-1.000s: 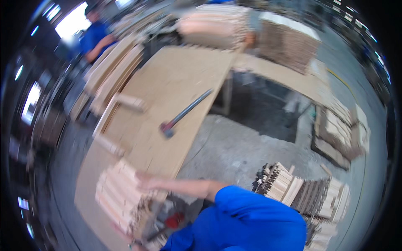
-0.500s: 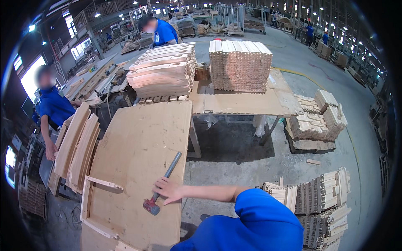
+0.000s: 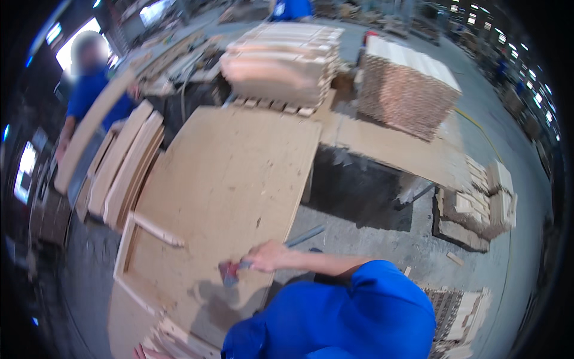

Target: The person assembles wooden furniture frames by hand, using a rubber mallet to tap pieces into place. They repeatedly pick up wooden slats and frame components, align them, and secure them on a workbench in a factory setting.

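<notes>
My right hand [image 3: 269,256] is closed around the handle of a hammer [image 3: 228,273]. The hammer's red, worn head points left over the board-topped table [image 3: 239,173], and its grey handle sticks out past the table's right edge. At the bottom edge of the view, my left hand [image 3: 144,352] is partly cut off, its fingers at the end of several pale wooden pieces [image 3: 179,340], which are blurred. A three-sided wooden frame [image 3: 124,258] lies on the table's left side, one arm reaching inward.
Curved wooden parts [image 3: 128,167] stack at the table's left edge. A co-worker [image 3: 95,90] beyond them holds a long curved board [image 3: 92,134]. Tall wood stacks [image 3: 281,63] [image 3: 409,87] stand at the far side. More wood piles [image 3: 472,209] sit on the floor at right.
The hammer has risen off the table in my right hand. My left hand and several wooden pieces have come in at the bottom. The co-worker has lifted a curved board; my view has shifted.
</notes>
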### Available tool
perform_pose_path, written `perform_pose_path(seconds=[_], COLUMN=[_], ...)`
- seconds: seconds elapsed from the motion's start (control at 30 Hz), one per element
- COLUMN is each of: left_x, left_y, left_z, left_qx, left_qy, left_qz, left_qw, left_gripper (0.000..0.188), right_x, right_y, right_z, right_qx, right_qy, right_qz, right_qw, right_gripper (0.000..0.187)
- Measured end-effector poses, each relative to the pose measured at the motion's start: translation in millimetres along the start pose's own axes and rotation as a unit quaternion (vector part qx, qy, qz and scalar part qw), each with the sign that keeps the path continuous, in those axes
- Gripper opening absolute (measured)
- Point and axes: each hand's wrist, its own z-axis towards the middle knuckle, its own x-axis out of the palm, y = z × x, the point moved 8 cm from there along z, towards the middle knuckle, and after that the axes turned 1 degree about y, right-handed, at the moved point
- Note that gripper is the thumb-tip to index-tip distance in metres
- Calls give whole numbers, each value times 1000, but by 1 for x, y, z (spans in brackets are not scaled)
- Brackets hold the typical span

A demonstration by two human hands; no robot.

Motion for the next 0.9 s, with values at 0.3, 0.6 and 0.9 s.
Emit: perform_pose_path(seconds=[0.3, 0.6, 0.9], left_x=[-54, -102, -132], left_y=[-120, -175, -214], left_z=[-14, -50, -65], left_qx=[-220, -261, -304], left_qy=[33, 55, 34], left_qz=[89, 166, 224], left_qw=[971, 950, 925], left_gripper=[22, 22, 15], right_x=[-177, -249, -239], right_y=[-172, -309, -356], right_z=[-75, -69, -4], right_qx=[252, 284, 155], right_qy=[-206, -245, -221], right_qz=[-126, -106, -245], right_qw=[937, 921, 931], right_gripper=[31, 39, 28])
